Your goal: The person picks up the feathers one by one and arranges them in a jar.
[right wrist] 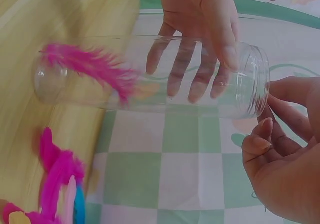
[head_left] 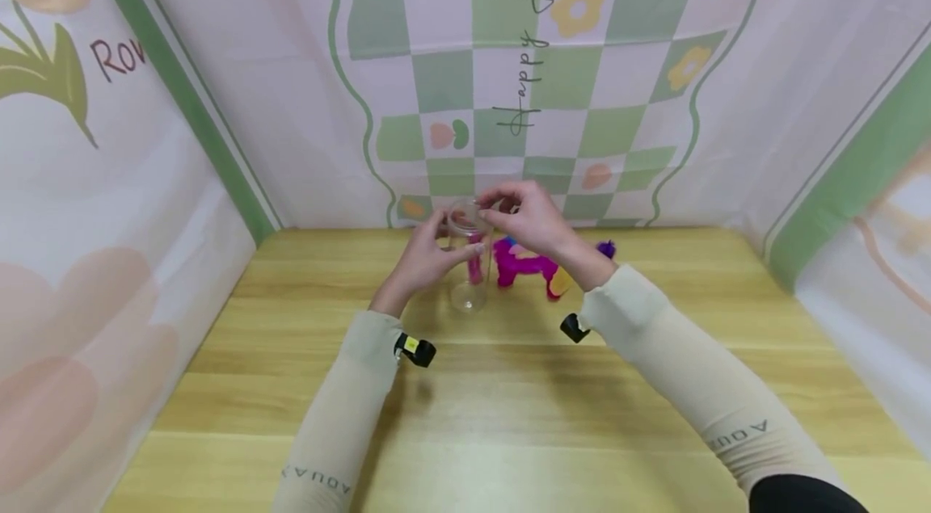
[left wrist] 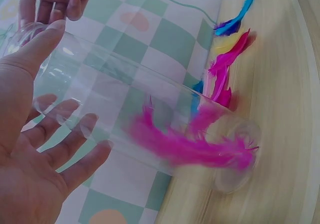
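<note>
Cream sleeves (head_left: 727, 384), left grip (head_left: 423, 258) holding upright jar (head_left: 461, 269), mouth up (feather (right wrist: 92, 68) inside), right grip (head_left: 532, 220) loose at rim (right wrist: 258, 82)

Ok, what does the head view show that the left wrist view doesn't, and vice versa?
Only the head view: both sleeves and the wrist cameras. Only the left wrist view: the little finger of the left hand. Both: the jar, the magenta feather inside, loose feathers, left hand, right hand, table and checked backdrop.
</note>
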The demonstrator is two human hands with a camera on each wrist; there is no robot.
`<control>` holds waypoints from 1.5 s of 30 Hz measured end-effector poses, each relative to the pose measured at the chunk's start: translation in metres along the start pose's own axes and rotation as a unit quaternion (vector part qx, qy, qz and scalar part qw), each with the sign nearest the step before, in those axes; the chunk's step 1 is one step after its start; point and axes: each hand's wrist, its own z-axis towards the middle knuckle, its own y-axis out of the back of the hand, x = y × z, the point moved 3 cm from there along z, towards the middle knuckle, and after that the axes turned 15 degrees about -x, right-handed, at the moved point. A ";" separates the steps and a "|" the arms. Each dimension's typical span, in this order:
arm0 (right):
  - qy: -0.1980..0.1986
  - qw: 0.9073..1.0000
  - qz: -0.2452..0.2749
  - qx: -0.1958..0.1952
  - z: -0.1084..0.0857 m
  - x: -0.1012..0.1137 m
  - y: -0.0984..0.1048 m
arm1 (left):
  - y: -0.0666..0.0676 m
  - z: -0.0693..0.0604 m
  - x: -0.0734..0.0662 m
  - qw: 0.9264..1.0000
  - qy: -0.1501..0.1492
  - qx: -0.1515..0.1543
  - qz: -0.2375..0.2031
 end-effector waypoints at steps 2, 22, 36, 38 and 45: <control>0.002 1.000 0.004 0.002 0.000 0.001 0.002 | 0.000 0.001 -0.001 1.000 -0.001 0.000 -0.002; -0.002 0.999 -0.011 0.032 -0.013 -0.005 0.025 | 0.000 -0.001 -0.001 1.000 0.005 0.002 -0.004; -0.012 0.998 -0.047 0.031 -0.022 -0.021 0.048 | 0.000 0.000 0.000 1.000 0.012 0.001 0.016; -0.017 0.998 -0.052 0.029 -0.024 -0.023 0.050 | 0.000 -0.001 -0.001 1.000 0.012 0.001 0.016; -0.023 0.997 -0.062 0.042 -0.027 -0.025 0.055 | 0.000 -0.001 -0.001 1.000 0.011 0.001 0.016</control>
